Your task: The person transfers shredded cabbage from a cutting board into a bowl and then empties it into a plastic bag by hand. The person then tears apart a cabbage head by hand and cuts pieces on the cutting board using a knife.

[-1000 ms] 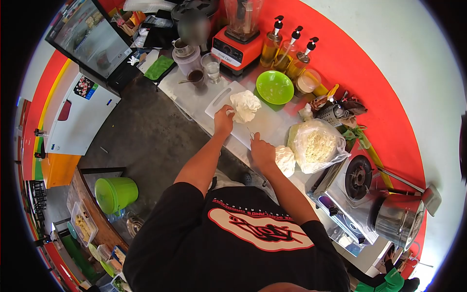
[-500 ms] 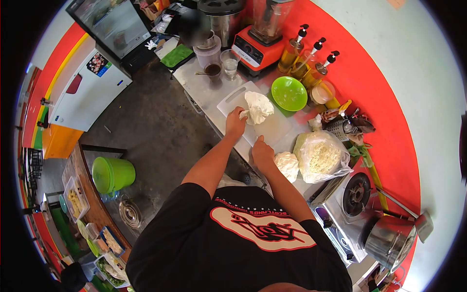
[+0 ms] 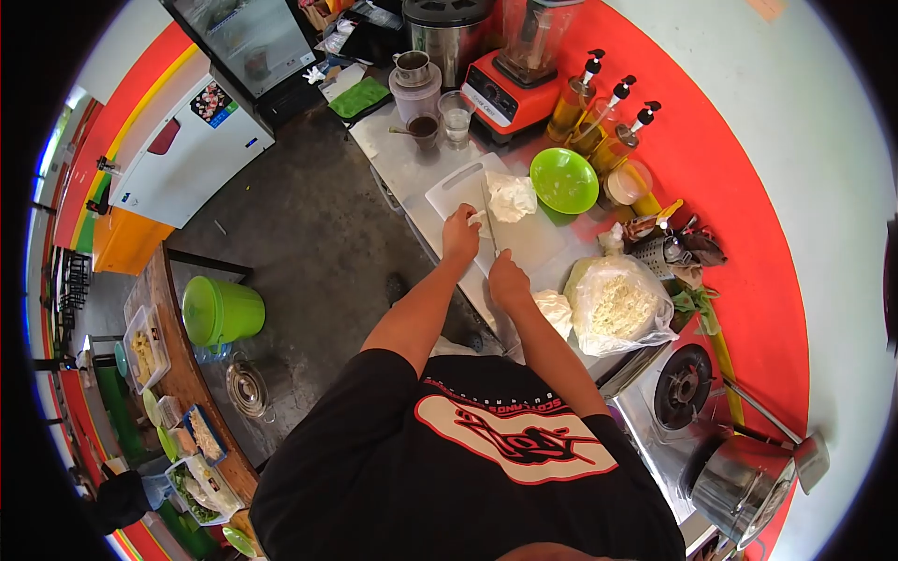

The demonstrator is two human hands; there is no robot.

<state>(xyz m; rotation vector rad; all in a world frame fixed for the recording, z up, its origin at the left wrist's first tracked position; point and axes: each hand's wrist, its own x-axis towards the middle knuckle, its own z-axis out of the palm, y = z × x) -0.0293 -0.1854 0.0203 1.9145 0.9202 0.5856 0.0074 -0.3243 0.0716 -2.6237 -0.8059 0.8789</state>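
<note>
On the white cutting board sits a white, ruffled clump, perhaps mushroom, though its kind is unclear. My right hand is closed round the handle of a knife, whose blade lies along the clump's left side. At the blade's other side, my left hand pinches a small white piece. A second white ruffled clump rests beside my right forearm, next to a clear plastic bag of pale shredded food.
Behind the board stand a green bowl, pump bottles and a red blender. A glass of water and a dark drink are at the far left. To the right are a gas stove and a steel pot.
The knife blade now shows upright against the clump's left side. The small piece at my left fingers now lies across the blade from the clump. The view has shifted slightly.
</note>
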